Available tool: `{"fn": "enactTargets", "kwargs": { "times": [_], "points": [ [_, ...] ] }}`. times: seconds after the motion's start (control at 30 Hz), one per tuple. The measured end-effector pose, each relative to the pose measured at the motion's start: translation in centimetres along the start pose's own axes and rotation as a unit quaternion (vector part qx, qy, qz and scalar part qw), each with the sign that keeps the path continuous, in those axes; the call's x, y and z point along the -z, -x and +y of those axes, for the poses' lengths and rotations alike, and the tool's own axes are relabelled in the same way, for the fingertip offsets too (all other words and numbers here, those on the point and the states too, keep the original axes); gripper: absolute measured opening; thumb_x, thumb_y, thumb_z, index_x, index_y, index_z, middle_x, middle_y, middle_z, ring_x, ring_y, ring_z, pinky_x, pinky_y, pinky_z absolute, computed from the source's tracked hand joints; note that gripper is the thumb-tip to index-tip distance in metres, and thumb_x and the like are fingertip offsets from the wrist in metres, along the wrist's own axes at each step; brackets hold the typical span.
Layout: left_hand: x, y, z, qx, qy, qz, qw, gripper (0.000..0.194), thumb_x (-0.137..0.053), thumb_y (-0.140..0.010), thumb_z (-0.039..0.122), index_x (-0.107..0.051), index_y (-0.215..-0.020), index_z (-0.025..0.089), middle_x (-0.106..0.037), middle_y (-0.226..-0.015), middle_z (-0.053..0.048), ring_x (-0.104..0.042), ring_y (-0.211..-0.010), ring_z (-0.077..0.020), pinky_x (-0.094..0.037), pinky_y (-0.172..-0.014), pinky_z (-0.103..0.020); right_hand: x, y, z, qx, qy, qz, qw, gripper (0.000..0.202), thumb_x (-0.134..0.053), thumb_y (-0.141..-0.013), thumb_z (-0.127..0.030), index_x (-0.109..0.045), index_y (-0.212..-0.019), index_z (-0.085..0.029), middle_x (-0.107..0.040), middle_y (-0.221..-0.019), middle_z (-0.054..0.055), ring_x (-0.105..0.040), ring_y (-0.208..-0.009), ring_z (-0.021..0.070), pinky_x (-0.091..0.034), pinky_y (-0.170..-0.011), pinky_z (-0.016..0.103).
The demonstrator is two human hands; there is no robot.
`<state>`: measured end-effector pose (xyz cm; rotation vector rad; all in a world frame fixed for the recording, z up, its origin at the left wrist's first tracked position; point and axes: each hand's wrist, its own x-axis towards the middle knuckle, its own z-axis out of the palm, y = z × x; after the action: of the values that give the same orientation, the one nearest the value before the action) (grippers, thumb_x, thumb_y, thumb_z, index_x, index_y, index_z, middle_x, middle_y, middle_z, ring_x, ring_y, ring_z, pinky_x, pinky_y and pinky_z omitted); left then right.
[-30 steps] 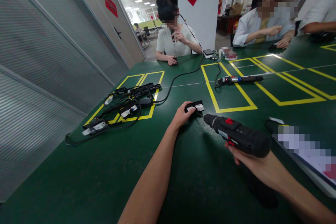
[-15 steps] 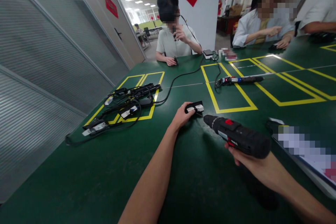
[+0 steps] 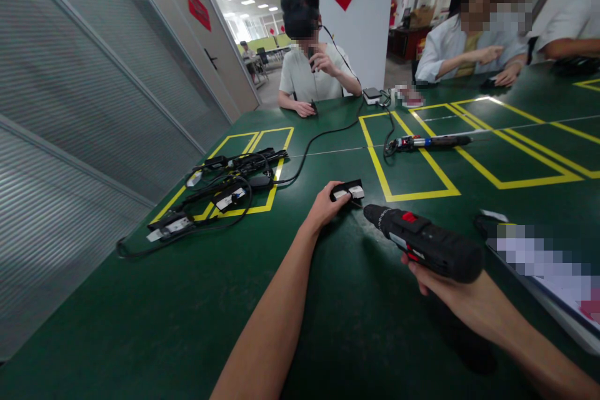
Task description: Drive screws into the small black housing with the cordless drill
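My left hand grips a small black block with a white label, held against the green table in front of me. In my right hand is a black cordless drill with red switches, its handle mostly hidden below the body. The drill points left, and its thin bit reaches to the near side of the block by my left thumb. Whether the bit's tip touches the block is too small to tell.
Several black adapters with cables lie in yellow-taped boxes at left. An electric screwdriver-like tool lies beyond the drill. A tray-like object, partly blurred out, sits at right. Co-workers sit across the table.
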<state>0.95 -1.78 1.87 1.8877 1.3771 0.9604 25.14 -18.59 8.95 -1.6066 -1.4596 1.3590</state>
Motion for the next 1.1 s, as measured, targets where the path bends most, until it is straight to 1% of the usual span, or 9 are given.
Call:
{"fn": "enactTargets", "kwargs": {
  "times": [0.13,0.27,0.33,0.43,0.53,0.7,0.83,0.97,1.1],
  "points": [
    [0.03,0.09,0.3,0.01,0.003,0.0,1.0,0.041,-0.055,-0.078,0.041,-0.054,-0.112,0.019,-0.062,-0.105,-0.006,-0.058,-0.094,-0.0193,-0.045,-0.087,-0.033,-0.06,0.03,-0.26,-0.001,0.02,0.001,1.0,0.022,-0.056,-0.082,-0.04,-0.065,-0.087,-0.021,-0.062,-0.068,0.002,-0.063,-0.069,0.022,-0.05,-0.056,0.033],
    [0.05,0.1,0.21,0.01,0.003,0.001,1.0,0.041,-0.055,-0.078,0.041,-0.055,-0.112,0.019,-0.063,-0.105,-0.006,-0.058,-0.094,-0.0195,-0.045,-0.086,-0.032,-0.02,-0.08,-0.15,-0.007,0.055,0.007,0.998,0.024,-0.054,-0.082,-0.041,-0.063,-0.072,-0.021,-0.06,-0.064,0.002,-0.061,-0.063,0.0207,-0.048,-0.054,0.033],
    [-0.01,0.03,0.0,0.009,0.0,0.001,1.0,0.041,-0.055,-0.078,0.042,-0.055,-0.112,0.019,-0.063,-0.105,-0.006,-0.058,-0.093,-0.0193,-0.046,-0.085,-0.032,0.05,-0.17,-0.08,-0.005,0.063,0.006,0.998,0.029,-0.054,-0.082,-0.042,-0.059,-0.062,-0.021,-0.062,-0.065,0.003,-0.062,-0.065,0.0218,-0.048,-0.053,0.033],
    [-0.16,-0.13,-0.33,0.003,-0.002,0.003,1.0,0.04,-0.055,-0.078,0.042,-0.055,-0.111,0.019,-0.063,-0.103,-0.005,-0.059,-0.091,-0.0188,-0.046,-0.085,-0.032,0.15,-0.23,-0.2,-0.009,0.061,0.011,0.998,0.034,-0.055,-0.081,-0.043,-0.055,-0.055,-0.021,-0.067,-0.072,0.007,-0.065,-0.078,0.0265,-0.049,-0.054,0.033],
    [-0.24,-0.2,-0.5,0.001,-0.005,0.004,1.0,0.04,-0.055,-0.078,0.042,-0.056,-0.11,0.019,-0.063,-0.102,-0.005,-0.058,-0.091,-0.0185,-0.046,-0.085,-0.032,0.15,-0.12,-0.49,-0.007,0.049,0.008,0.999,0.034,-0.055,-0.08,-0.042,-0.054,-0.053,-0.021,-0.07,-0.082,0.01,-0.065,-0.09,0.0305,-0.05,-0.054,0.033],
    [-0.26,-0.17,-0.56,-0.006,-0.001,0.005,1.0,0.039,-0.055,-0.078,0.042,-0.056,-0.11,0.019,-0.063,-0.101,-0.005,-0.059,-0.089,-0.0182,-0.046,-0.083,-0.031,0.0,0.04,-0.78,-0.02,0.052,-0.002,0.998,0.033,-0.054,-0.08,-0.044,-0.055,-0.056,-0.021,-0.071,-0.084,0.011,-0.065,-0.09,0.0313,-0.051,-0.055,0.035],
    [-0.29,-0.18,-0.58,-0.005,0.005,0.005,1.0,0.039,-0.055,-0.078,0.043,-0.055,-0.11,0.019,-0.063,-0.1,-0.004,-0.059,-0.089,-0.0181,-0.046,-0.083,-0.031,0.02,-0.02,-0.76,-0.019,0.04,0.001,0.999,0.035,-0.054,-0.08,-0.044,-0.053,-0.053,-0.022,-0.071,-0.089,0.011,-0.063,-0.099,0.0327,-0.052,-0.06,0.036],
    [-0.3,-0.19,-0.46,-0.001,0.004,0.009,1.0,0.039,-0.056,-0.078,0.041,-0.056,-0.109,0.018,-0.063,-0.103,-0.005,-0.059,-0.092,-0.0185,-0.046,-0.084,-0.031,0.15,0.0,-0.66,-0.022,0.037,-0.003,0.999,0.036,-0.053,-0.08,-0.046,-0.053,-0.053,-0.022,-0.071,-0.089,0.012,-0.063,-0.098,0.0333,-0.053,-0.059,0.037],
    [-0.33,-0.18,-0.35,0.002,0.005,0.011,1.0,0.038,-0.056,-0.078,0.039,-0.056,-0.109,0.018,-0.063,-0.102,-0.005,-0.059,-0.092,-0.0186,-0.046,-0.085,-0.031,0.19,0.07,-0.6,-0.015,0.033,0.005,0.999,0.033,-0.055,-0.079,-0.044,-0.056,-0.056,-0.022,-0.072,-0.086,0.012,-0.063,-0.098,0.0332,-0.053,-0.06,0.038]
  ]
}}
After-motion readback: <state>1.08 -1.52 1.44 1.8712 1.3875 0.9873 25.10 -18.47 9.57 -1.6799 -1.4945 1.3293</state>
